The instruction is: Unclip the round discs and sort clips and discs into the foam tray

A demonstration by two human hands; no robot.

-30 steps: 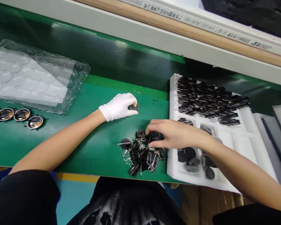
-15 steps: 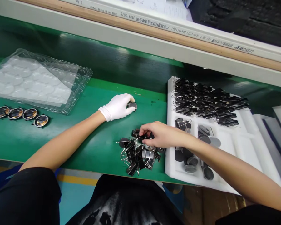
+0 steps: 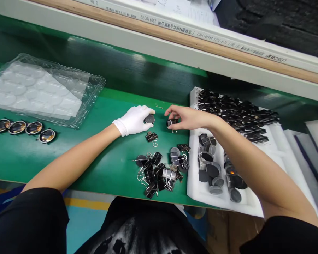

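Toward the far edge of the green tabletop [image 3: 116,155], the gloved left hand [image 3: 134,120] has its thumb and fingers curled round the rim of 1 dark disc [image 3: 149,120], leaving most of its face uncovered. To its right, near the left edge of the white foam tray [image 3: 275,141], the bare right hand [image 3: 189,117] pinches 1 black binder clip [image 3: 171,122] between thumb and fingertips, the gap only as wide as the clip. The disc and the clip are apart, so these 2 pieces look unjoined for now.

At the far side of the foam tray, many black clips [image 3: 228,106] stand packed in rows; that portion looks arranged. Plenty seems left loose: a tangled heap of binder clips [image 3: 151,173] lies by the tabletop's near edge, with 1 disc [image 3: 141,160] at its left side, and 1 single clip [image 3: 151,137] sits just beyond it. More discs [image 3: 213,171] lie jumbled in compartments along the tray's near side, partly hidden by the right forearm.

By the tabletop's left end, 4 round reflective lenses [image 3: 33,128] form a row beside the near edge of a clear plastic tray [image 3: 95,88]; whether they count as finished, I cannot tell.
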